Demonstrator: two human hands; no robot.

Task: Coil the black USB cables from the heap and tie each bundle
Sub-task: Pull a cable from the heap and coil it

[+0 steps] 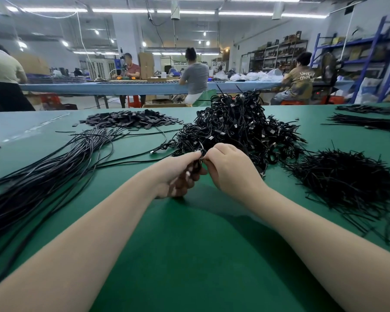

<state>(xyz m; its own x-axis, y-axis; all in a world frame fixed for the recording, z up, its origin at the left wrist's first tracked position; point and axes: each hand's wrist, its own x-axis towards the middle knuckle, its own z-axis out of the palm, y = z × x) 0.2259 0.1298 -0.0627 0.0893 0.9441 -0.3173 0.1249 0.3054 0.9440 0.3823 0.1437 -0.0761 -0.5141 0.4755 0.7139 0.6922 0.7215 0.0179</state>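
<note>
Both hands meet at table centre, fingertips touching around a small coiled cable bundle [198,162]. Left hand [178,174] curled round the bundle from below and the left, fingers wrapped under it. Right hand [229,167] pinches the top of the same bundle from the right side, knuckles toward camera; whatever it pinches there is too small to make out. Bundle held just above the green table [189,255], mostly hidden between the two hands.

Straight behind the hands, touching distance: big heap of coiled black USB cables [236,129], connectors sticking out. Left of the hands: long uncoiled cables [54,170] fanned across the table toward the left edge, one loose cable end [154,151] lying just left of the heap. Right of the hands, near: pile of thin black ties [342,176]. Far left behind the loose cables: pile of flat black tabs [131,119]. Far right edge: more straight black strands [367,122]. Other people sit at a blue bench [99,87] in the background
</note>
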